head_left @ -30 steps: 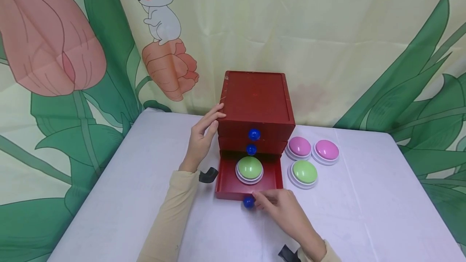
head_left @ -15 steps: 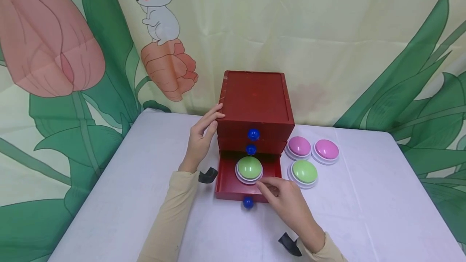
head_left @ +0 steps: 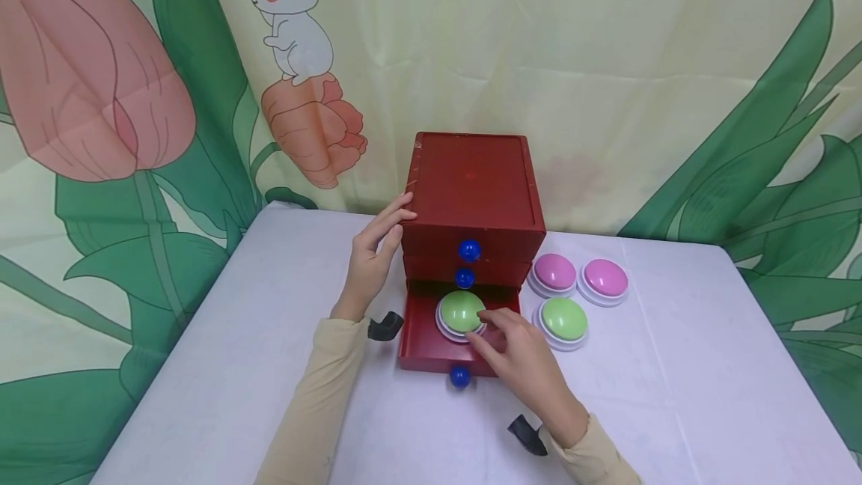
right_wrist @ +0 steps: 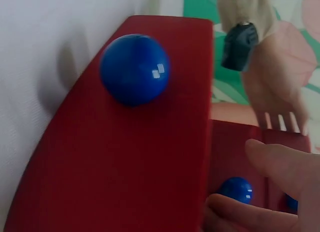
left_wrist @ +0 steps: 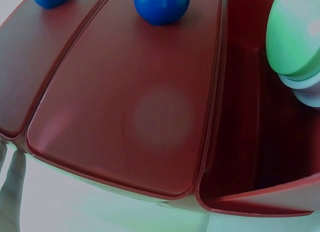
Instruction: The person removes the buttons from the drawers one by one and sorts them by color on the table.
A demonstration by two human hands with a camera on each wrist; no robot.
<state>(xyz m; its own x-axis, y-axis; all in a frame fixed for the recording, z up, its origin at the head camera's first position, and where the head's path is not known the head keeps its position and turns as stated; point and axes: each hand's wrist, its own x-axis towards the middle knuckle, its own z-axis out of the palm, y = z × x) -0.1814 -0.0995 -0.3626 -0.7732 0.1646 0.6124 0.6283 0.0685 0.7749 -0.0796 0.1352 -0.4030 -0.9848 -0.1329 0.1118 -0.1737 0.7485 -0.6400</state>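
A small red drawer cabinet (head_left: 471, 178) stands at the back of the table, its bottom drawer (head_left: 420, 362) pulled out. Inside that drawer sits a round push light (head_left: 461, 310) with a green dome and white base. My left hand (head_left: 366, 262) rests its fingers against the cabinet's upper left edge. Over the drawer's right side, my right hand (head_left: 525, 361) has thumb and fingers spread beside the green dome. Whether the fingertips touch it cannot be told. In the right wrist view, the drawer front with its blue knob (right_wrist: 135, 69) hides part of that hand.
Right of the cabinet, two pink-domed push lights (head_left: 554, 272) and another green-domed one (head_left: 564, 319) sit on the white tablecloth (head_left: 687, 365). The upper drawers are closed, with blue knobs (head_left: 469, 250). A printed curtain (head_left: 592, 88) hangs behind.
My right hand has let go of the bottom drawer's blue knob, risen over the drawer front and spread its fingers by the green dome. The left hand stays put.
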